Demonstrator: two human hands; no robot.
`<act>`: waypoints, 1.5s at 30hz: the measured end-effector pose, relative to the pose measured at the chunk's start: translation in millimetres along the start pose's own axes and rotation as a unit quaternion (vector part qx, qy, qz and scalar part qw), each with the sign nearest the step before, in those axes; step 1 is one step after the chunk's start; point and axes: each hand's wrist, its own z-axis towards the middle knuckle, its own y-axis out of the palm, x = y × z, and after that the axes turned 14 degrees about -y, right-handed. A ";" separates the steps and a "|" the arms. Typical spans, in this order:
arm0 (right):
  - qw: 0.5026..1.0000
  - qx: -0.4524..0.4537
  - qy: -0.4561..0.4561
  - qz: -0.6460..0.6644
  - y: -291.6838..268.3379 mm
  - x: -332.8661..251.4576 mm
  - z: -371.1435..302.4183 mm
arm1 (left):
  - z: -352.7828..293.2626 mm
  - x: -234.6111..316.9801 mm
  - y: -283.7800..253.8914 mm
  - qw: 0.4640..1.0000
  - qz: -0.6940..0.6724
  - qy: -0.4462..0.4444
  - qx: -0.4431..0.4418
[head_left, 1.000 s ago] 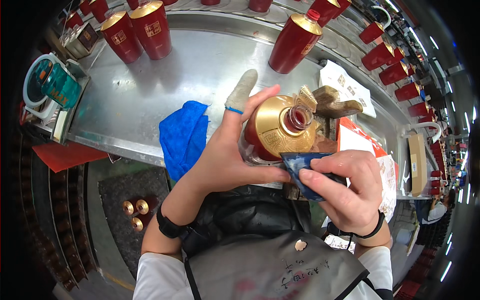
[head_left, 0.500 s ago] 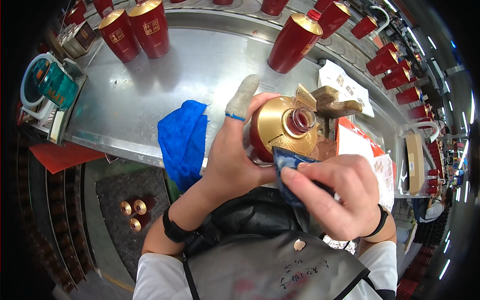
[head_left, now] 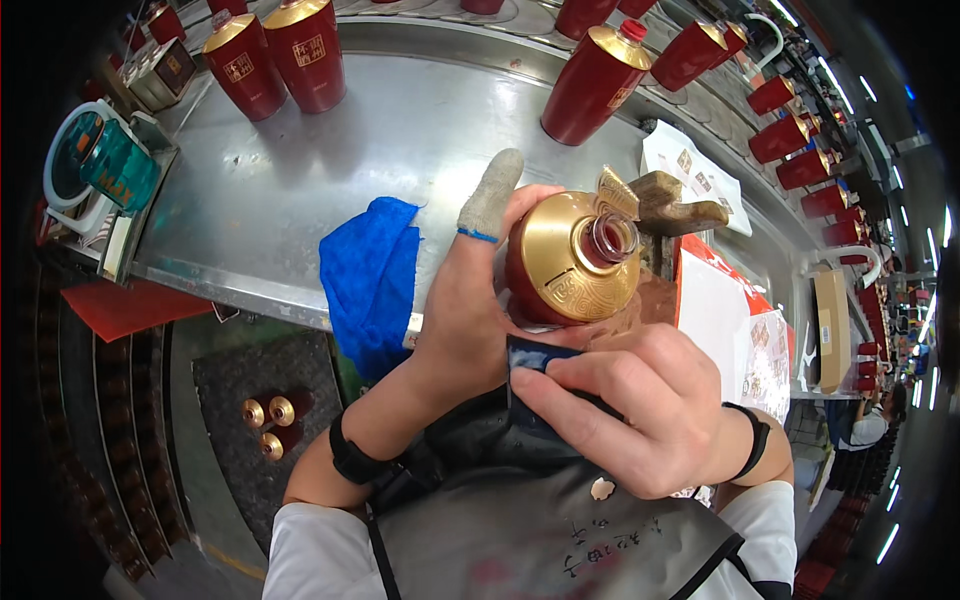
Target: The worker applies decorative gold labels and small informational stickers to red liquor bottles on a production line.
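My left hand (head_left: 462, 285), a grey cloth cot with a blue band on its raised thumb, is wrapped around a dark red bottle (head_left: 517, 288) with a gold shoulder. The bottle tilts, its uncapped glass mouth pointing up and right. A patterned gold decal lies on the shoulder, and a fan-shaped gold piece (head_left: 618, 192) stands up beside the neck. Between thumb and fingers, my right hand (head_left: 650, 410) pinches a thin, flat, dark blue piece (head_left: 532, 365) just below the bottle, near my left palm. I cannot make out its exact kind.
A blue cloth (head_left: 370, 275) hangs over the metal bench edge. Capped and uncapped red bottles (head_left: 595, 85) stand on the bench and along the conveyor. A wooden block (head_left: 675, 210) and printed sheets (head_left: 725, 330) lie at the right; a teal tape dispenser (head_left: 115, 165) sits at the left.
My right hand has moved down and left with the dark blue piece, off the bottle's gold shoulder to below it. The bottle has shifted slightly right in my left hand.
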 end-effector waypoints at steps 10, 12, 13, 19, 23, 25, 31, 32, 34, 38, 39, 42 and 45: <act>0.997 0.014 0.011 -0.069 -8.8 2.9 8.2 | -4.1 7.8 1.0 1.000 -0.020 0.004 -0.016; 0.996 -0.021 0.024 -0.087 -7.0 4.0 6.8 | -3.2 1.3 3.8 0.999 -0.045 0.025 0.009; 0.999 0.009 0.001 -0.042 3.6 0.0 2.3 | 0.7 -1.9 2.8 0.999 0.000 0.041 0.004; 0.999 0.022 0.036 -0.005 -12.7 18.0 -4.2 | -1.5 5.4 -3.0 0.999 0.024 0.004 -0.027; 0.998 0.032 0.034 -0.036 -10.8 10.1 -13.4 | 1.2 2.0 1.6 0.996 0.073 0.050 -0.003; 0.998 0.028 0.040 -0.039 -12.2 10.0 -14.5 | 1.0 0.7 2.1 0.996 0.073 0.052 0.010; 0.992 -0.021 0.124 0.031 -33.7 11.0 -20.8 | -0.5 5.5 -13.3 0.998 -0.003 0.012 -0.069; 0.987 -0.025 0.150 0.050 -36.2 11.9 -21.8 | -0.6 7.6 -14.3 0.998 -0.002 0.012 -0.068; 0.983 -0.014 0.162 0.088 -34.7 17.7 -21.8 | -0.1 9.9 -14.7 0.991 -0.097 -0.063 -0.069; 0.976 0.050 0.209 0.042 -28.3 37.2 -30.5 | 4.6 14.2 -13.2 0.988 -0.108 -0.083 -0.078; 0.978 0.058 0.200 0.034 -28.6 37.0 -32.6 | 4.7 16.5 -16.4 0.986 -0.110 -0.105 -0.073; 0.983 0.003 0.147 0.107 -38.1 28.7 -29.5 | 3.1 12.4 -20.4 0.998 0.001 -0.051 -0.045; 0.993 0.015 0.110 0.037 -27.5 33.3 -36.8 | 6.2 30.8 -16.2 0.978 0.203 -0.003 -0.050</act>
